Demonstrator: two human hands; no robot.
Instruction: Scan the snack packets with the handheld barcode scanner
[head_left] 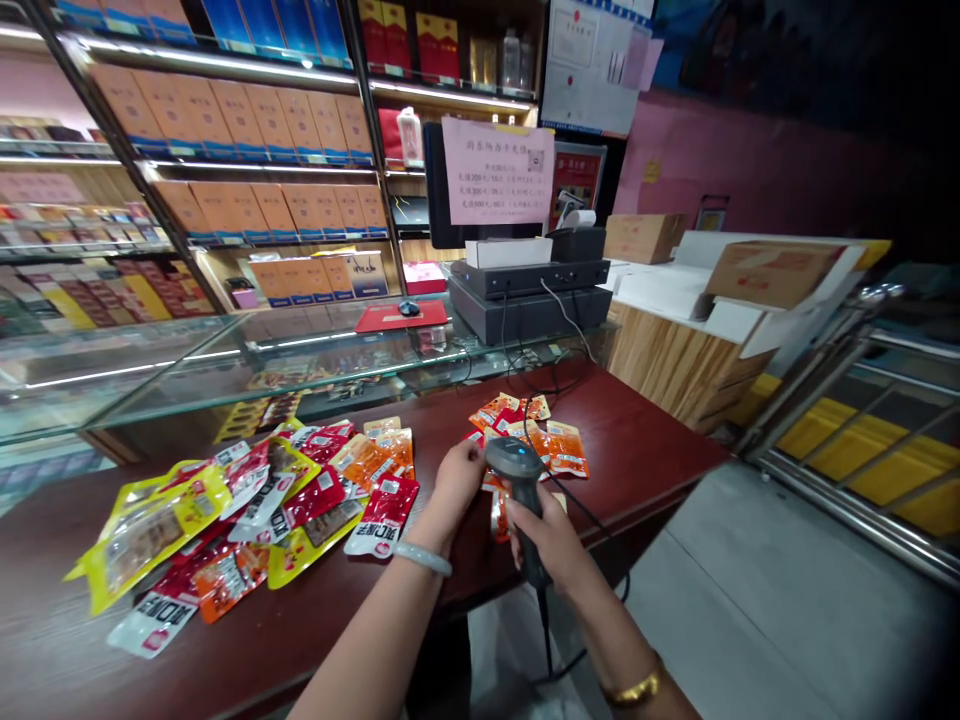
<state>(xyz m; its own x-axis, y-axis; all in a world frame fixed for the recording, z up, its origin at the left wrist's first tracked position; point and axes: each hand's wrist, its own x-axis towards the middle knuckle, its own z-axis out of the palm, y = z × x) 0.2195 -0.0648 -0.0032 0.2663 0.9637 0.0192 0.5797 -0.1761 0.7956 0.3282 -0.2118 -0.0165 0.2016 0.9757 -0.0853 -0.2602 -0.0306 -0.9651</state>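
Observation:
My right hand [547, 530] is wrapped round the handle of a black barcode scanner [514, 458], which has a small blue light on top. Just left of the scanner's head is my left hand [459, 478], its fingers curled together; the scanner and the fingers hide whatever may be between them. Orange and red snack packets [566, 447] lie behind and beneath the scanner. To the left, a larger heap of yellow, red and orange snack packets [300, 490] spreads over the dark red table [645, 440]. One red and white packet [384, 515] lies closest to my left wrist.
The scanner's black cable [581, 505] loops over the table's front edge. Behind stand a glass counter [300, 350], a mouse [409, 307] on a red pad, and a cash register [529, 300] with a paper sign. Cartons [772, 272] and a metal railing [862, 480] are at right.

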